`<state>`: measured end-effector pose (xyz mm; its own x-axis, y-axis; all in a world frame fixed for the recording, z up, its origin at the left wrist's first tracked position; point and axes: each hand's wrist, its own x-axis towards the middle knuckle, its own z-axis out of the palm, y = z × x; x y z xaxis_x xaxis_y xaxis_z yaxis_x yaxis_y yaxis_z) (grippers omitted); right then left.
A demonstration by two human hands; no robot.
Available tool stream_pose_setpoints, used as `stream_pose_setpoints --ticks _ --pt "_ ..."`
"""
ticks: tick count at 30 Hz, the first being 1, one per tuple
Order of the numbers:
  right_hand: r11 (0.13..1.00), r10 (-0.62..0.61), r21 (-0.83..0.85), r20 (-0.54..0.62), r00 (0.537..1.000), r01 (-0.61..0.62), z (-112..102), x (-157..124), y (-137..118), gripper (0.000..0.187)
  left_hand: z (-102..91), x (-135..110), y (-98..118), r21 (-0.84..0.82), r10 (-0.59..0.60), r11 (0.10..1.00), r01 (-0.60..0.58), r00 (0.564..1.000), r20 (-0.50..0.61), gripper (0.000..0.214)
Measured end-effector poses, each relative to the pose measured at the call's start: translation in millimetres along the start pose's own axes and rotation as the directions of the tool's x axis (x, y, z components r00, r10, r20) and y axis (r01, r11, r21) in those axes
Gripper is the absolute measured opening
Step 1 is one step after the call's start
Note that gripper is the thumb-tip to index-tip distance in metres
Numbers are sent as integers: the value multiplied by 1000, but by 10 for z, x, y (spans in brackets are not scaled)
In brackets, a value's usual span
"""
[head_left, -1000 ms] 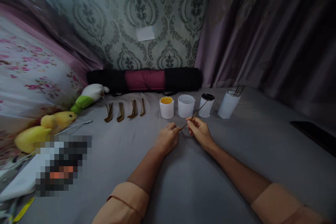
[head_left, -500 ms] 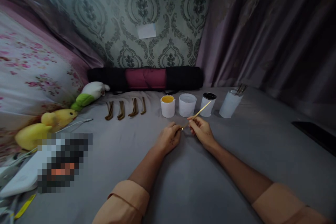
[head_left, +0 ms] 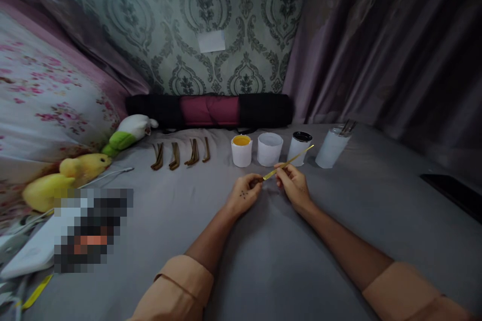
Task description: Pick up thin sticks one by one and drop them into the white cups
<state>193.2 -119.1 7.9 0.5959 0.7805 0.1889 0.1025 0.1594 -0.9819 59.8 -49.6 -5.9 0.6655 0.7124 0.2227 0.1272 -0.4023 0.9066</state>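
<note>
A slim gold-coloured paintbrush [head_left: 289, 161] slants between my two hands. My right hand [head_left: 295, 185] pinches it partway along, with the handle end pointing up to the right. The brush's lower end is at the fingers of my left hand [head_left: 244, 195], which are curled closed. Something small and brown shows at those fingertips, but its kind is hidden. Just beyond my hands stand a white-wrapped cup of yellow paint [head_left: 241, 154], a wider white cup [head_left: 269, 153] and a white-wrapped cup with black contents [head_left: 299, 153].
Several brown L-shaped pieces [head_left: 176, 156] lie in a row at the left. A white-wrapped jar [head_left: 331, 149] with thin sticks stands at the right. A black and maroon roll [head_left: 209, 110] lies along the wall. Plush toys [head_left: 88, 163] and a dark flat object [head_left: 452, 193] flank the grey sheet.
The paintbrush has tilted flatter, its handle end shifting right. My right hand has moved slightly right, and my left hand has turned slightly and risen a little.
</note>
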Motion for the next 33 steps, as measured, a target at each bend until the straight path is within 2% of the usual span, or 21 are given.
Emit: stream_pose_setpoints --ticks 4,7,11,15,24,33 --pt "1000 -11 10 -20 1000 11 -9 7 7 24 15 22 49 -186 -129 974 126 992 -7 28" --pt "1000 -9 12 -25 1000 9 -11 4 7 24 2 20 113 -306 -211 927 217 976 53 33" --pt "1000 3 5 -14 1000 -3 -9 -1 0 25 -10 13 168 -414 -236 872 261 965 111 34" --pt "1000 4 6 -4 1000 -4 -2 -1 -12 24 15 27 130 -498 -276 807 316 949 155 32" --pt "1000 7 0 5 1000 -7 0 -28 -41 22 16 16 130 -569 -317 718 402 916 248 26" --pt "1000 17 18 24 1000 -17 -22 -22 5 23 3 -1 148 -610 -333 666 428 903 271 28"
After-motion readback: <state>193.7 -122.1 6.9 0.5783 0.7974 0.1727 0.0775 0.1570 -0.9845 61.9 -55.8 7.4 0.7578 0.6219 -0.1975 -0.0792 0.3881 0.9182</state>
